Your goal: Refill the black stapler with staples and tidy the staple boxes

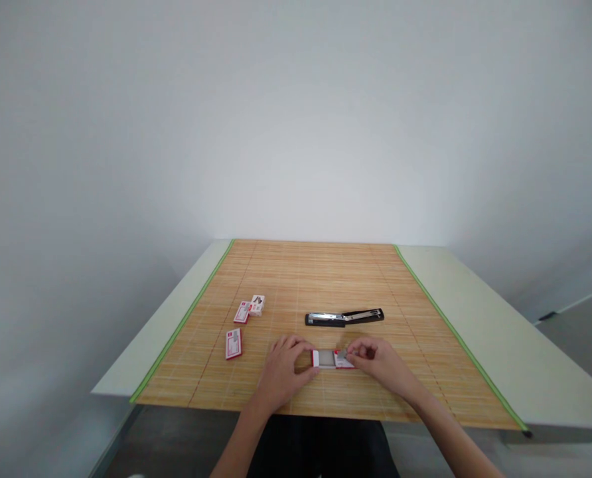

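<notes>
A small red and white staple box (328, 359) lies slid open on the bamboo mat (326, 279) near its front edge. My left hand (285, 366) curls round the box's left end and steadies it. My right hand (378, 362) pinches at the box's right end, fingertips on the grey staples inside. Behind the hands lies a black stapler (344, 318), flipped open lengthwise.
Three more red and white staple boxes sit to the left: one (233, 344) by itself, two (249, 309) close together further back. The mat covers a pale table (490, 332) that meets a white wall. Table edges fall away left and right.
</notes>
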Demonstrator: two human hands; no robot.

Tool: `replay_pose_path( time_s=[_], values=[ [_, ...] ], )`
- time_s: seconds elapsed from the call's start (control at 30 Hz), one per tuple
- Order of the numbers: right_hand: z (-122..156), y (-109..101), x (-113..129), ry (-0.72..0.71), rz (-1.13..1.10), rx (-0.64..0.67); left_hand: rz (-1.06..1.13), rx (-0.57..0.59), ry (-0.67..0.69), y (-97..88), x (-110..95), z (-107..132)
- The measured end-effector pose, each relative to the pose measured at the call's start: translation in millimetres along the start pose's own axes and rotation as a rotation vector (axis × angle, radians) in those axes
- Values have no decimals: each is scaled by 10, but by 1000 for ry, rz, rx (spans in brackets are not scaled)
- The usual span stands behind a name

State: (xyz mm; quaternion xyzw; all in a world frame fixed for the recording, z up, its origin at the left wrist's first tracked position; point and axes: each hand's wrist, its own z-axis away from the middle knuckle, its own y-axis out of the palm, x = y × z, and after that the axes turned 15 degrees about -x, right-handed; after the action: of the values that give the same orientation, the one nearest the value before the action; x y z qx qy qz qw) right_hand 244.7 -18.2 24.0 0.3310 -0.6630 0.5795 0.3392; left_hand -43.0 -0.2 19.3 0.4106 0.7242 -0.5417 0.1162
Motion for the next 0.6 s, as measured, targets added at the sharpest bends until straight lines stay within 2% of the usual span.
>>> replay_pose_path(
  time_s=[0.13,0.27,0.4,0.6],
  values=[
    [83,-97,-140,41,6,-28,2,7,-7,5,3,-5],
    [148,-201,-180,14,47,-23,1,14,-12,8,14,-3],
    [171,-208,-87,-37,69,57,3,32,-27,21,6,-27],
    [144,-58,158,-138,81,76,36,76,-32,121,-53,-111]
  ],
)
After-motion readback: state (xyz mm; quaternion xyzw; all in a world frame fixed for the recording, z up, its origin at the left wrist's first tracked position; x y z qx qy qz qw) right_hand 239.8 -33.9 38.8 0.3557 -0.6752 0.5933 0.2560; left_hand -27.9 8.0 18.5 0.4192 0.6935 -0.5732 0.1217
